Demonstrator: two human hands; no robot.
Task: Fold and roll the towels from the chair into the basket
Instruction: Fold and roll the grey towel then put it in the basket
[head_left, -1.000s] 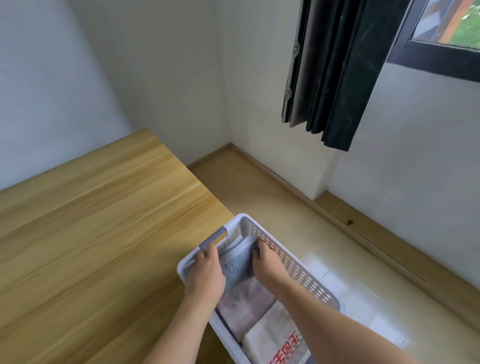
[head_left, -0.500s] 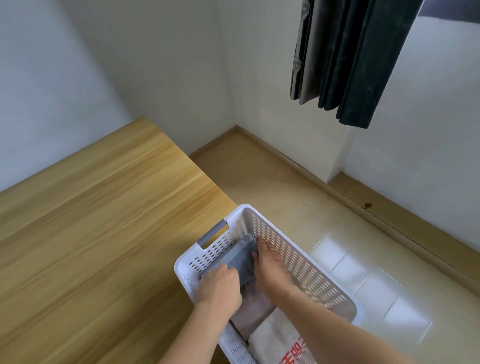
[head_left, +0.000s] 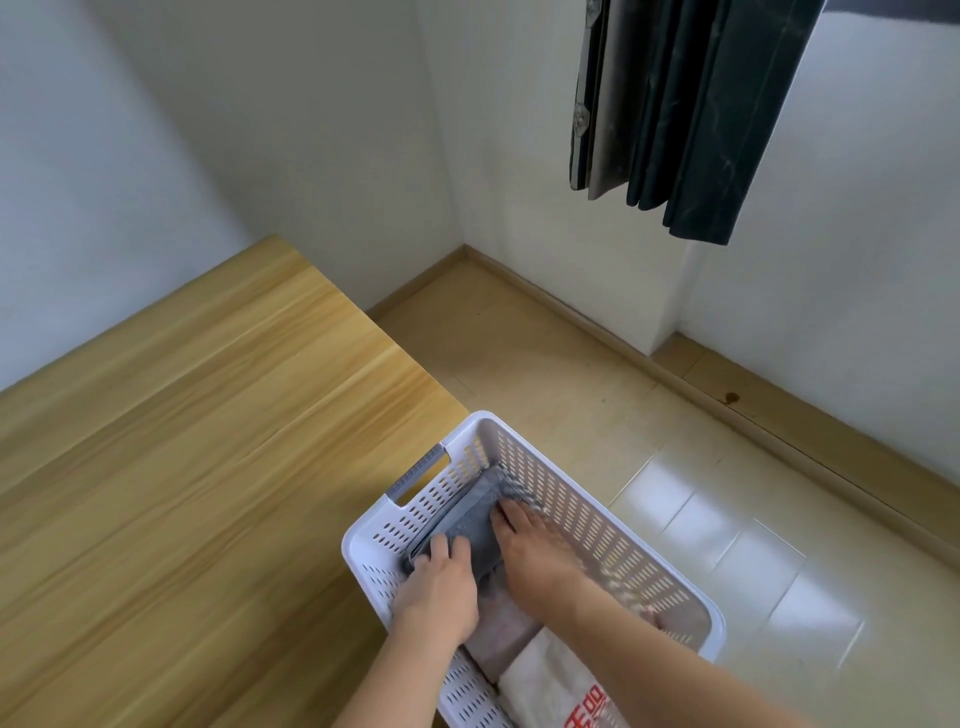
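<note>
Left hand: I see fingers curled on grey towel.
Right hand: flat, fingers pressing towel.
Basket: table's right edge.

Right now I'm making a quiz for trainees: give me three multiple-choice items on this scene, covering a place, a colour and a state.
1. Where is the grey towel? A on the table; B in the basket; C on the floor.
2. What colour is the basket? A white; B blue; C black.
3. What is the right hand doing? A hanging idle; B lifting the basket; C resting flat on the towel.

Answers: 1 B, the towel lies at the basket's far end. 2 A, its perforated walls are white. 3 C, its fingers lie straight on the towel, while the left hand holds the towel's near end.
</note>
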